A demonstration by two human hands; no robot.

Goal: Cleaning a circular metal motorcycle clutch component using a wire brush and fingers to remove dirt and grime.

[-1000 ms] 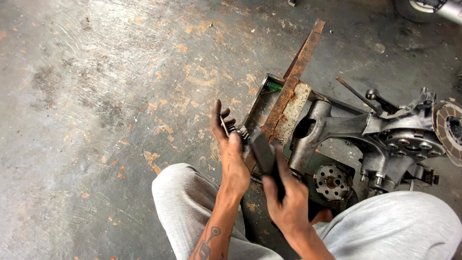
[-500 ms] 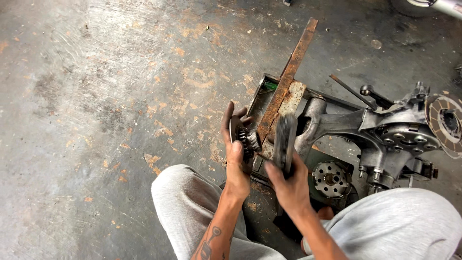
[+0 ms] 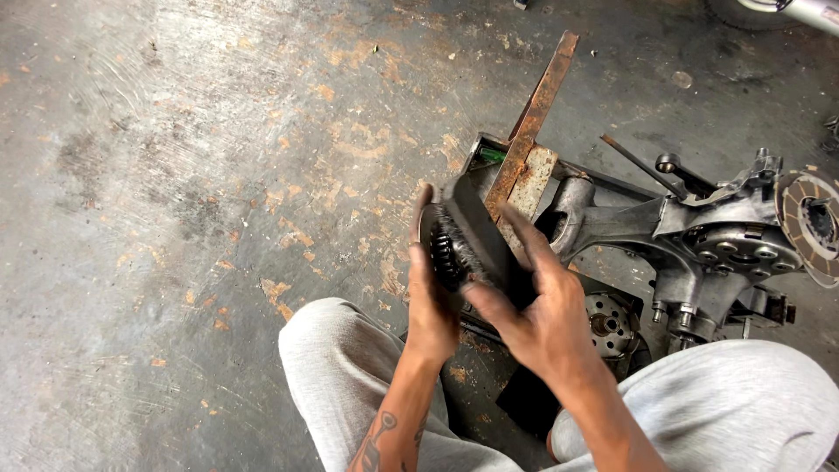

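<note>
Stained concrete floor [image 3: 192, 175] is spreading out ahead of the crouching person. Their left hand [image 3: 430, 301] is cupping a dark toothed gear part [image 3: 450, 249] above the knees, while the right hand [image 3: 542, 315] is pinching a flat black belt [image 3: 481, 232] against it. Seemingly mid-fitting; seating it next would need steady alignment beside the engine casing [image 3: 699, 236].

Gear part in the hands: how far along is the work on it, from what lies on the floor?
Done: the engine casing lies stripped on the concrete floor, a clutch disc exposed at its end. In hand: the left hand cups a dark toothed gear part while the right hand presses a flat black piece against it. Left: nothing is refitted; the parts remain separate.
</note>
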